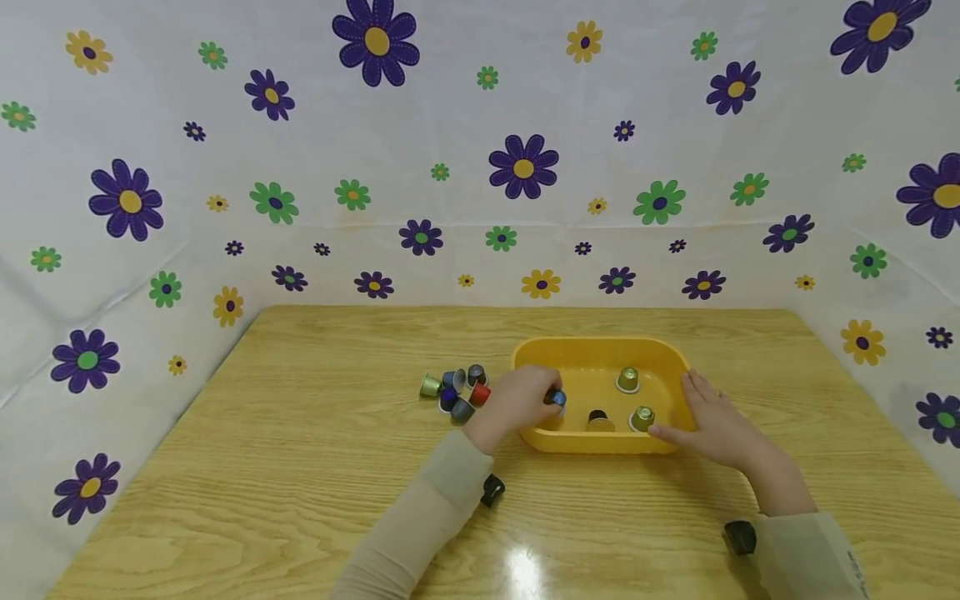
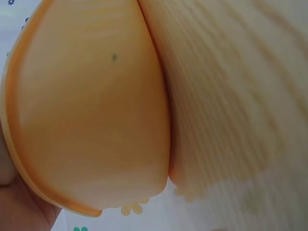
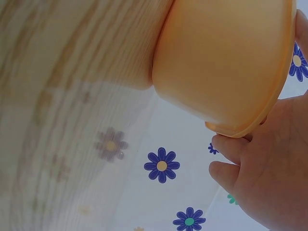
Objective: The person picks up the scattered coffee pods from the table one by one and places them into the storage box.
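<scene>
In the head view my left hand (image 1: pixel 521 398) reaches over the left end of a yellow plastic tub (image 1: pixel 600 442). Its fingertips pinch a blue coffee capsule (image 1: pixel 556 400) low inside the tub. Two green-gold capsules (image 1: pixel 628 380) and a black capsule (image 1: pixel 597 415) lie elsewhere in the tub. My right hand (image 1: pixel 718 423) rests on the tub's right rim, fingers extended along the end and thumb at the front corner. The right wrist view shows this hand (image 3: pixel 276 159) against the tub rim (image 3: pixel 240 131). The capsule is hidden in both wrist views.
Just left of the tub, several capsules lie in a loose cluster, among them a red one (image 1: pixel 479 394) and a light green one (image 1: pixel 430 385). Everything stands on a wood-grain table (image 1: pixel 300 467). A white flower-patterned cloth (image 1: pixel 442 117) hangs behind and along the sides.
</scene>
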The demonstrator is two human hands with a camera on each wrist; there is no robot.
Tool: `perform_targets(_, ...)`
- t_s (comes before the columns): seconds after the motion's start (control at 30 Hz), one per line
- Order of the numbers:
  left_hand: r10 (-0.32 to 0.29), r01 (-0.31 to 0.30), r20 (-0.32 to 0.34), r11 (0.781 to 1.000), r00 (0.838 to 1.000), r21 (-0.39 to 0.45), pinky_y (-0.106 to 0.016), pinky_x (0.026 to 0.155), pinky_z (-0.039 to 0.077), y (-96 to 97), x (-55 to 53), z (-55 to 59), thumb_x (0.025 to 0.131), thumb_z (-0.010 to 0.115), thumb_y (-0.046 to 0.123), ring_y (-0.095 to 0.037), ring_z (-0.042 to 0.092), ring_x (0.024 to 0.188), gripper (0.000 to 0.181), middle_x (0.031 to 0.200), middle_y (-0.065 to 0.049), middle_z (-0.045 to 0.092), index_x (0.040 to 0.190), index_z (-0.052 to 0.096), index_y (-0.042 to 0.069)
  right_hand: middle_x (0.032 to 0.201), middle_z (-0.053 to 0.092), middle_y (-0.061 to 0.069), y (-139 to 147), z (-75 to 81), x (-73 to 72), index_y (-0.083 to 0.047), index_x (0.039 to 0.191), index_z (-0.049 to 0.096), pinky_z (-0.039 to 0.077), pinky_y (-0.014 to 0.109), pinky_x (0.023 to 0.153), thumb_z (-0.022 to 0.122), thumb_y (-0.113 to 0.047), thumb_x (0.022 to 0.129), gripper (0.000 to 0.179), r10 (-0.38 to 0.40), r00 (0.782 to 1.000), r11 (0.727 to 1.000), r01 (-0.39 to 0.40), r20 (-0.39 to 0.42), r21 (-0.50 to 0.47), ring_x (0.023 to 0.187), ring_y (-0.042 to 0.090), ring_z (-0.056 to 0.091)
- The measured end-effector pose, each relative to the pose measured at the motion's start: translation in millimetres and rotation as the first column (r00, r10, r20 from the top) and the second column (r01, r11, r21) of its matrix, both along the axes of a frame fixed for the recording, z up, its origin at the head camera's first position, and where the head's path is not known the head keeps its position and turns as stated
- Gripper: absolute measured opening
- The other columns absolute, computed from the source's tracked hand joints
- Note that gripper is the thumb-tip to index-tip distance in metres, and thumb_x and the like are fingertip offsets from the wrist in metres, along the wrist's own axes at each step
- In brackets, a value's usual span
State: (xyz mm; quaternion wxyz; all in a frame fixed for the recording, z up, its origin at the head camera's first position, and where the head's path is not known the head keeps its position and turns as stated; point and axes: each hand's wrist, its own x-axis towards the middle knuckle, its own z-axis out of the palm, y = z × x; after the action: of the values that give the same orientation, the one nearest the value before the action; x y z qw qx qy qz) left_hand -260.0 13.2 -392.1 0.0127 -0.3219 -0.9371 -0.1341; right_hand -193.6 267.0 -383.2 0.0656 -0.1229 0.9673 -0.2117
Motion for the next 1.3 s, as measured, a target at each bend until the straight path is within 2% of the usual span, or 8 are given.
perform_targets(0.4,-0.023,0.028,0.042,0.994,0.999,-0.105,-0.022,0.045,0.033,2.4,-2.5,1.8,0.065,0.062,0.034,-0.007,0.042,0.057,0.020,0.064,0.011,0.045,0.073,0.052,0.019,0.125,-0.003,0.026,1.7,0.1,-2.0,0.009,0.122,0.002,0.002,0.050,0.086,0.042,-0.057,0.067,0.095,-0.008,1.000,1.000,0.008,0.004,-0.006,0.113,0.036,-0.002)
perform_targets(0.67,-0.054,0.064,0.086,0.991,0.995,-0.120,-0.021,0.048,0.034,2.5,-3.6,1.6,0.064,0.062,0.034,-0.007,0.042,0.058,0.019,0.065,0.011,0.046,0.073,0.053,0.019,0.126,-0.002,0.025,1.9,-1.2,-2.9,0.009,0.123,0.002,0.003,0.049,0.086,0.042,-0.058,0.067,0.095,-0.010,1.000,1.000,0.010,0.002,0.000,0.113,0.036,-0.002)
perform_targets(0.87,-0.050,0.065,0.111,0.988,0.993,-0.137,-0.020,0.046,0.032,3.4,-1.9,3.1,0.066,0.061,0.031,-0.008,0.041,0.055,0.016,0.063,0.009,0.046,0.070,0.053,0.019,0.126,-0.002,0.025,1.1,-0.9,-1.6,0.008,0.123,0.002,0.003,0.049,0.086,0.042,-0.057,0.068,0.094,-0.007,1.000,1.000,0.007,0.002,-0.005,0.113,0.036,-0.001)
perform_targets(1.17,-0.050,0.068,0.122,0.987,0.991,-0.148,-0.020,0.046,0.032,3.6,1.1,5.5,0.067,0.061,0.028,-0.008,0.040,0.055,0.013,0.062,0.007,0.046,0.067,0.052,0.019,0.126,-0.002,0.025,0.9,-0.9,-1.1,0.009,0.122,0.002,0.003,0.049,0.086,0.042,-0.056,0.068,0.094,-0.006,1.000,1.000,0.006,0.001,-0.005,0.113,0.036,-0.001)
perform_targets(1.3,-0.046,0.064,0.121,0.986,0.992,-0.152,-0.020,0.049,0.033,3.6,1.9,6.6,0.068,0.060,0.027,-0.009,0.041,0.058,0.012,0.065,0.008,0.046,0.071,0.053,0.017,0.126,-0.003,0.026,0.8,-1.1,-0.9,0.009,0.122,0.001,0.002,0.049,0.086,0.042,-0.056,0.069,0.094,-0.002,1.000,1.000,0.002,0.002,-0.007,0.113,0.036,-0.002)
